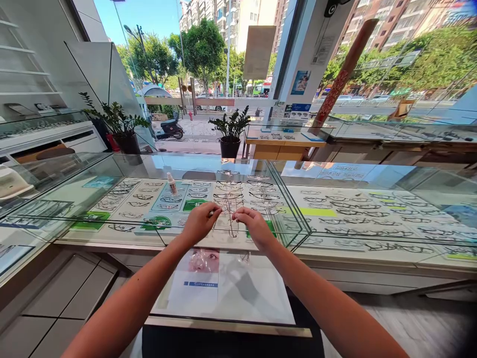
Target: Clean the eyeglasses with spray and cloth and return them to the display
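In the head view, both of my hands are raised close together over the glass display case. My left hand is closed in a pinch on one side of a pair of thin-framed glasses. My right hand pinches the other side with thumb and forefinger. The thin frame blends with rows of glasses lying behind it under the glass, so its exact outline is hard to make out. Something small and dark shows at my left fingers. A small spray bottle stands upright on the case, beyond my left hand.
Below my hands, a pulled-out white drawer or shelf carries a printed face picture. More glasses lie in the right-hand case. Potted plants and a wooden counter stand beyond, near the window.
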A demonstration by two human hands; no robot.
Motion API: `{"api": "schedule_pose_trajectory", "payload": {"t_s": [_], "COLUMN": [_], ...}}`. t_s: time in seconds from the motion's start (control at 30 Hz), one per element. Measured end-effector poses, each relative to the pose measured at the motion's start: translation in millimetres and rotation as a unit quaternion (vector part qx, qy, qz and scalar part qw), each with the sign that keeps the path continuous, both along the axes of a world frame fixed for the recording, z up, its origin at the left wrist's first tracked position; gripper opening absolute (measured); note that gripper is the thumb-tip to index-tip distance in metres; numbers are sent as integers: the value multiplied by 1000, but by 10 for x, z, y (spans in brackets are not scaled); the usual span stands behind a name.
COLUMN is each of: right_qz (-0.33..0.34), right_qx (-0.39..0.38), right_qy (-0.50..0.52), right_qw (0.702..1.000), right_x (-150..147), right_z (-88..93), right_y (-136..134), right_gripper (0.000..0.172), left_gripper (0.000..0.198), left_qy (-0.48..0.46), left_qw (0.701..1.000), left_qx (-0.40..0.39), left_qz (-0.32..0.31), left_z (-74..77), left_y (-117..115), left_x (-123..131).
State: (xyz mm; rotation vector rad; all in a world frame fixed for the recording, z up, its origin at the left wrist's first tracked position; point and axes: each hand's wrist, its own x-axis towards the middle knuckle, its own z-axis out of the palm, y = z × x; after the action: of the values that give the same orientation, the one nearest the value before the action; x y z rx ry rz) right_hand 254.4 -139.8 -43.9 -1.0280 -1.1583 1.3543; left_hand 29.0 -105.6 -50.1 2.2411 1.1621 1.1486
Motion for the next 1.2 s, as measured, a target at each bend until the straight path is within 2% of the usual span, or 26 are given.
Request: {"api": "schedule_pose_trajectory", "payload": {"t_s": [0.1, 0.23, 0.4, 0.57, 0.67, 0.77, 0.87, 1.0, 1.2], "right_qz": [7, 32, 50, 19, 14, 29, 49, 70, 91], "right_qx": [-6, -8, -21, -35, -43, -42, -38, -35, -43], "right_qy": [-6, -14, 6, 62, 90, 118, 146, 170, 204], "right_qw": [1000, 999, 999, 997, 995, 992, 987, 982, 974], "right_x": [2, 5, -8, 8, 23, 20, 6, -1, 13], "right_z": [9, 2, -27, 18, 70, 101, 97, 55, 59], "right_y": [5, -5, -10, -23, -44, -71, -91, -96, -107], "right_gripper": [30, 28, 34, 44, 48, 49, 48, 44, 40], "left_gripper": [31, 30, 29, 35, 33, 29, 27, 26, 33], "left_qy": [87, 141, 125, 65, 44, 61, 110, 128, 143], "left_qw": [991, 973, 970, 971, 966, 955, 942, 939, 946], "left_qx": [75, 116, 124, 137, 196, 278, 317, 319, 291], "left_qz": [71, 140, 167, 187, 163, 78, 16, 2, 23], "left_z": [13, 20, -4, -40, -45, -36, -32, -63, -111], "left_y": [58, 143, 155, 135, 96, 8, -88, -117, -44], "left_x": [-142, -295, -293, -242, -208, -128, -27, 30, -50]}}
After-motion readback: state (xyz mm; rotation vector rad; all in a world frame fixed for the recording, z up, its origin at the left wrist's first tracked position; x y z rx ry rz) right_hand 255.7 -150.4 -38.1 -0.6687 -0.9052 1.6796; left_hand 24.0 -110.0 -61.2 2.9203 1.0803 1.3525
